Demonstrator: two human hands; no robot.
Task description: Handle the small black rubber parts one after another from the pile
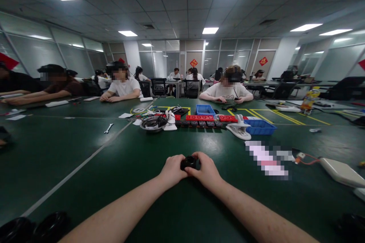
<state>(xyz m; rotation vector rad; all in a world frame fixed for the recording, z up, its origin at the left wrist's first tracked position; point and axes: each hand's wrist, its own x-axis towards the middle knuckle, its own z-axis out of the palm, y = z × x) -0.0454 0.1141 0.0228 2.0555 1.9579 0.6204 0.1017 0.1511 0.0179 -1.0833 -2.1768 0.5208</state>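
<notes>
A small, glossy black ring-shaped part (189, 162) with a round opening on top is held between my two hands, at or just above the green table (137, 216). My left hand (172, 168) closes on its left side, fingers curled around it. On the right side, my right hand (206, 171) grips it with the thumb in front and the fingers behind. Both hands partly cover the part, so its full shape is hidden. Larger black rounded things (53, 226) lie at the lower left corner, cut off by the frame.
Ahead stand a metal bowl with cables (154, 124), a white clip stand (239, 128), red power strips (199, 118) and blue bins (259, 127). A wrench (108, 128) lies left; a power bank (343, 171) and a bottle (310, 100) are right. Several people sit across.
</notes>
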